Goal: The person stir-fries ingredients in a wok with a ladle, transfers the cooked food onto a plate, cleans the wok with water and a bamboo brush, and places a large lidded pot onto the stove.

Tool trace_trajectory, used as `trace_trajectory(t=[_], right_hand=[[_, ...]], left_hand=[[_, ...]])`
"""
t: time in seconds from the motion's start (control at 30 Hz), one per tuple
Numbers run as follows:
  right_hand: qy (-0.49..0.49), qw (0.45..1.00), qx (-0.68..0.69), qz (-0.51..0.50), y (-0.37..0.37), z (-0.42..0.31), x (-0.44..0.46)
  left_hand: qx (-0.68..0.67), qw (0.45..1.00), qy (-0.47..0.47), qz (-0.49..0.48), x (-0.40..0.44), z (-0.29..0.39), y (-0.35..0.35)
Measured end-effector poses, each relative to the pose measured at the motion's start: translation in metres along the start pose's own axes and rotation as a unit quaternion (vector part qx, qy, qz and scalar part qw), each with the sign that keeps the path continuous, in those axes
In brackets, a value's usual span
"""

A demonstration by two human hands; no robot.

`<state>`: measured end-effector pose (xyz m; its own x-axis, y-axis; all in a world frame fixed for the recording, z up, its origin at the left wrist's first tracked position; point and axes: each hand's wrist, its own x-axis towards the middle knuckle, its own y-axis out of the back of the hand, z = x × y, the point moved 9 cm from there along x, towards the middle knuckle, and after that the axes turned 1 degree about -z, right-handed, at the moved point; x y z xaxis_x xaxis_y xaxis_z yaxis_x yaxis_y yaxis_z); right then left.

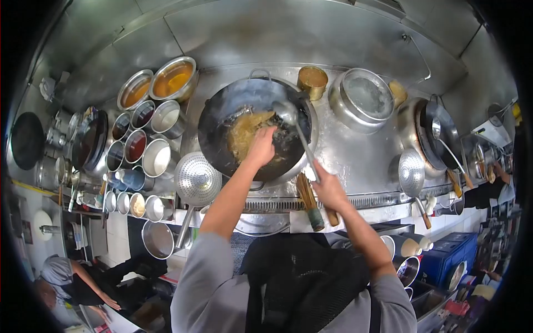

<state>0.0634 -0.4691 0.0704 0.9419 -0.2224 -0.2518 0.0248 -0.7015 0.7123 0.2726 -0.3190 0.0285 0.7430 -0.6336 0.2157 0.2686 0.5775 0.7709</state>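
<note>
Right hand (330, 191) is gripping the handle of a metal ladle (303, 140), probably far back to keep clear of heat; the ladle's bowl is sitting inside the wok (214, 133), toward its far right; left hand (263, 146) is reaching over the wok's middle, though from here I'm not making out whether its fingers are pinching anything; a perforated strainer (198, 178) is lying just left of the wok, presumably for easy reach; golden-brown food (241, 135) is spreading across the wok's middle, looking wet and rough-edged.
</note>
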Motion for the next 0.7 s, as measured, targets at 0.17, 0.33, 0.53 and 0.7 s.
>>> trace_trajectory(t=[0.17,0.33,0.53,0.7], right_hand=[[-0.086,0.873,0.457,-0.146,-0.106,-0.086,0.008],[-0.035,0.849,0.51,-0.133,-0.092,-0.111,0.014],[-0.075,0.974,-0.207,0.056,-0.13,0.079,-0.069],[-0.201,0.966,0.163,0.026,-0.118,0.19,-0.061]], left_hand=[[-0.067,0.991,-0.111,0.012,-0.125,0.053,0.036],[-0.154,0.973,-0.059,0.16,-0.162,0.033,0.104],[-0.371,0.871,0.137,0.291,-0.208,-0.038,0.157],[-0.529,0.735,0.211,0.367,-0.279,-0.062,0.216]])
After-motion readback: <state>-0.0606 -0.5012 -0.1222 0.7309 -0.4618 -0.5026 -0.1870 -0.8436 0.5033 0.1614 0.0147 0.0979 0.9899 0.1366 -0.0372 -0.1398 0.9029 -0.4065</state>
